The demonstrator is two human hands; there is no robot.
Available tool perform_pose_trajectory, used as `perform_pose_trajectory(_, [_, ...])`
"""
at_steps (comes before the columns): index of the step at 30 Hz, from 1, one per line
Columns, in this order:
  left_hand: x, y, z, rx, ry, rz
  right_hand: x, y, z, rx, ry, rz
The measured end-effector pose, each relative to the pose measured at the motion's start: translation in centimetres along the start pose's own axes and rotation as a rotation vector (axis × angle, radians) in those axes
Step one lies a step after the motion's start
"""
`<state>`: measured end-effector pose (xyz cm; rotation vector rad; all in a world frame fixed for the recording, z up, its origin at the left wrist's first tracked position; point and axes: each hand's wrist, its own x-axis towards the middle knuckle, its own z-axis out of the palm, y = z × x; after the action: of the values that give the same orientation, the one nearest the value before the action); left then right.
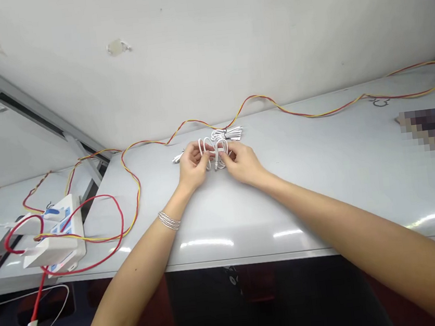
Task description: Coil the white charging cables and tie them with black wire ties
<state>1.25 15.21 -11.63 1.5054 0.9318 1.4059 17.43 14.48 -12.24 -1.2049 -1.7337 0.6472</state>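
Grey tabletop [250, 243] lies beneath a looped white cable [216, 155], pinched between thumb and fingers by the left hand [194, 166] and right hand [242, 163], its loops elongated near-to-far. Beyond that cable, a tied white bundle [227, 134] lies lengthwise left-to-right; farther, a red-and-yellow wire [254, 96] skirts the wall [209, 54].

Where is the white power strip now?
In the head view, the white power strip lies at left, between the dark phone and the left hand, nearer the phone.
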Motion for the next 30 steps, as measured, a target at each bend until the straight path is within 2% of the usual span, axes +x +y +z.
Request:
perform_pose_trajectory(9, [0.1, 0.0, -0.1, 0.028, 0.068, 0.002, 0.2, -0.2, -0.2, 0.158, 0.069, -0.004])
perform_pose_trajectory(13, [0.3, -0.4, -0.4, 0.079, 0.072, 0.052, 0.2, 0.0, 0.2, 0.329, 0.002, -0.029])
perform_pose_trajectory(17, [0.4, -0.6, -1.0, 0.271, 0.117, 0.143, 0.3, 0.5, 0.6, 0.414, -0.096, 0.019])
perform_pose_trajectory(20, [0.5, -0.5, -1.2, 0.379, 0.177, 0.190, 0.2, 0.6, 0.5, 0.385, -0.117, 0.027])
perform_pose_trajectory(23, [0.5, -0.4, -1.1, 0.301, 0.133, 0.190, 0.2, 0.4, 0.3, 0.302, -0.094, 0.004])
perform_pose_trajectory(26, [0.4, -0.2, -0.8, 0.200, 0.091, 0.188, 0.1, 0.1, 0.1, 0.228, -0.080, -0.086])
perform_pose_trajectory(30, [0.3, -0.1, -0.5, 0.193, 0.076, 0.215, 0.1, 0.0, 0.0, 0.149, -0.080, -0.157])
